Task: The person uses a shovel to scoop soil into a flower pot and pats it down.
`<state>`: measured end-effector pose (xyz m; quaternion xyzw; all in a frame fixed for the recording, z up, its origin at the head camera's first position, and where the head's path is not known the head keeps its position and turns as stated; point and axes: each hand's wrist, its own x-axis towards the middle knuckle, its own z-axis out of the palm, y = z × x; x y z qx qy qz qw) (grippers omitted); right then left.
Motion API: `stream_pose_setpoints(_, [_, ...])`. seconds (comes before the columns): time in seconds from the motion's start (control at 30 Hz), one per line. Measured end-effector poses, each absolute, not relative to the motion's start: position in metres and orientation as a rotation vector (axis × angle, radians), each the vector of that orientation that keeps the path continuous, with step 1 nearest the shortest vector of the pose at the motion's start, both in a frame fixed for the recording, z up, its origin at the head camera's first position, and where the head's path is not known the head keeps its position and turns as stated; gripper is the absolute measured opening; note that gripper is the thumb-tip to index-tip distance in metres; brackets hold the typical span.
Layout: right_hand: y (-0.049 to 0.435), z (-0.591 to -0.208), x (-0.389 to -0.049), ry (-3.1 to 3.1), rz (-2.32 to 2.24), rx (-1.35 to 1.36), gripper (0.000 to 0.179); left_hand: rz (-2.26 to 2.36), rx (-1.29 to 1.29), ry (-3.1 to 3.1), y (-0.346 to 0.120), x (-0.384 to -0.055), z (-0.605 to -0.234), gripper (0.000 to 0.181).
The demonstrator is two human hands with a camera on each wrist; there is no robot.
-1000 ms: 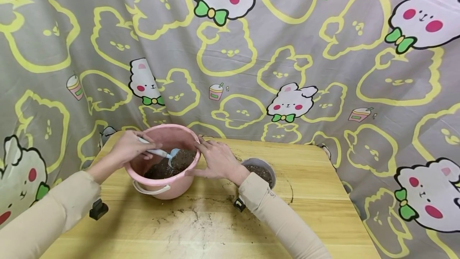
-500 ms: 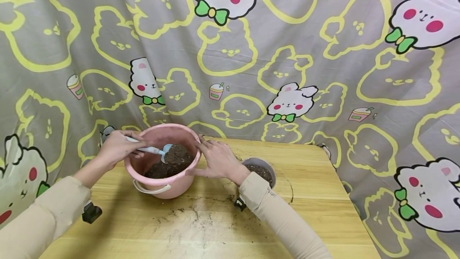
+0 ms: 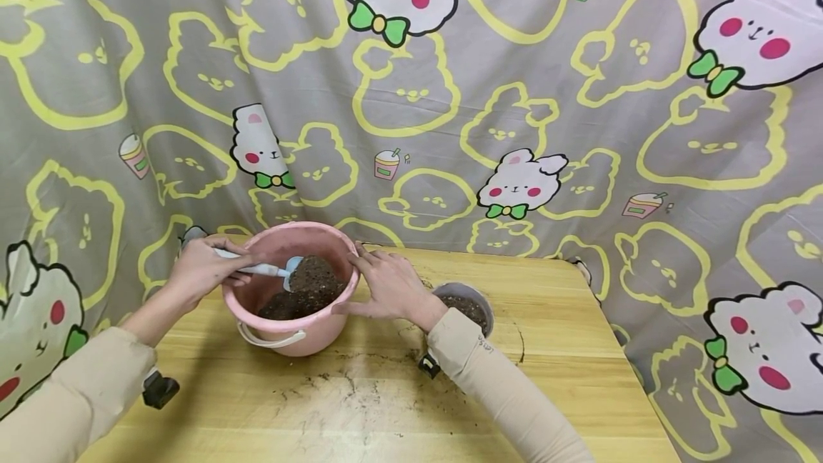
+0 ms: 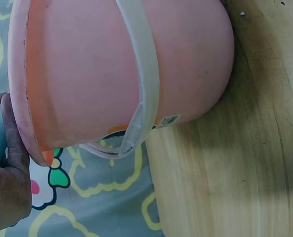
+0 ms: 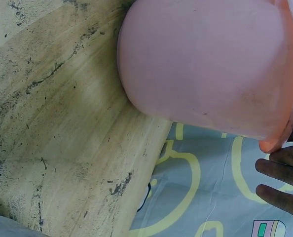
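Note:
A pink bucket [image 3: 321, 338] with dark soil [image 3: 279, 306] in it stands at the back left of the table. My left hand [image 3: 204, 266] reaches over its left rim and grips the pale handle of a small trowel [image 3: 262, 269]. The trowel's light blue blade carries a heap of soil inside the bucket. On the bucket's right side my right hand [image 3: 392, 288] rests against the rim, thumb towards the front; in the right wrist view its fingers [image 5: 279, 173] look fairly straight. Only part of the left hand [image 4: 11, 182] shows in the left wrist view, beside the rim.
A grey pot [image 3: 490, 313] holding soil stands right of the bucket, partly behind my right forearm. Soil crumbs are scattered over the wooden table [image 3: 546, 391]. The bucket's white handle [image 3: 273, 340] hangs at its front. A patterned curtain [image 3: 411, 191] hangs behind.
My left hand has drawn back to the left and raised the trowel, whose blade now carries a heap of soil. The right hand and the bucket have stayed in place.

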<state>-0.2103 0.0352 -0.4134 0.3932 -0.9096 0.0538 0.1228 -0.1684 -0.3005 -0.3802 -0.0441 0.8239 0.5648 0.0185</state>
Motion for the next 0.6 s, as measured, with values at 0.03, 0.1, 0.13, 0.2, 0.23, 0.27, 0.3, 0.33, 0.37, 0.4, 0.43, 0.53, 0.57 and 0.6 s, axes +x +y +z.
stream_pose_setpoints(0.03, [0.0350,-0.4134,-0.2103,-2.657,0.158,1.147,0.100,1.752,-0.138,2.559,-0.3008,-0.1680,-0.3801,0.026])
stream_pose_setpoints(0.1, [0.0349,-0.4137,-0.2103,-2.663,0.155,1.146,0.101,1.754,-0.133,2.560,-0.3008,-0.1671,-0.3795,0.023])
stream_pose_setpoints(0.13, [0.0349,-0.4139,-0.2104,-2.665,0.153,1.146,0.101,1.751,-0.133,2.565,-0.3006,-0.1667,-0.3791,0.023])
stream_pose_setpoints(0.2, [0.0347,-0.4141,-0.2106,-2.667,0.144,1.146,0.101,1.747,-0.133,2.573,-0.2998,-0.1657,-0.3782,0.025])
stream_pose_setpoints(0.23, [0.0347,-0.4141,-0.2107,-2.668,0.137,1.147,0.101,1.742,-0.135,2.579,-0.2993,-0.1652,-0.3777,0.027])
stream_pose_setpoints(0.27, [0.0347,-0.4141,-0.2109,-2.667,0.124,1.147,0.102,1.740,-0.138,2.582,-0.2987,-0.1647,-0.3772,0.029])
stream_pose_setpoints(0.3, [0.0348,-0.4140,-0.2110,-2.665,0.109,1.148,0.102,1.744,-0.138,2.584,-0.2981,-0.1643,-0.3767,0.031])
stream_pose_setpoints(0.33, [0.0349,-0.4137,-0.2111,-2.662,0.093,1.148,0.102,1.747,-0.134,2.586,-0.2975,-0.1640,-0.3762,0.032])
stream_pose_setpoints(0.37, [0.0350,-0.4134,-0.2111,-2.658,0.075,1.150,0.102,1.755,-0.129,2.584,-0.2971,-0.1637,-0.3758,0.033])
stream_pose_setpoints(0.4, [0.0351,-0.4132,-0.2111,-2.653,0.062,1.151,0.103,1.764,-0.124,2.584,-0.2966,-0.1636,-0.3753,0.034])
stream_pose_setpoints(0.43, [0.0352,-0.4129,-0.2111,-2.646,0.052,1.154,0.103,1.772,-0.121,2.584,-0.2963,-0.1635,-0.3749,0.034])
stream_pose_setpoints(0.53, [0.0355,-0.4125,-0.2108,-2.618,0.038,1.160,0.103,1.781,-0.116,2.587,-0.2957,-0.1632,-0.3733,0.035])
stream_pose_setpoints(0.57, [0.0356,-0.4125,-0.2107,-2.608,0.038,1.162,0.103,1.779,-0.121,2.588,-0.2956,-0.1632,-0.3728,0.036])
stream_pose_setpoints(0.6, [0.0358,-0.4125,-0.2105,-2.601,0.042,1.163,0.103,1.775,-0.128,2.589,-0.2955,-0.1631,-0.3722,0.036])
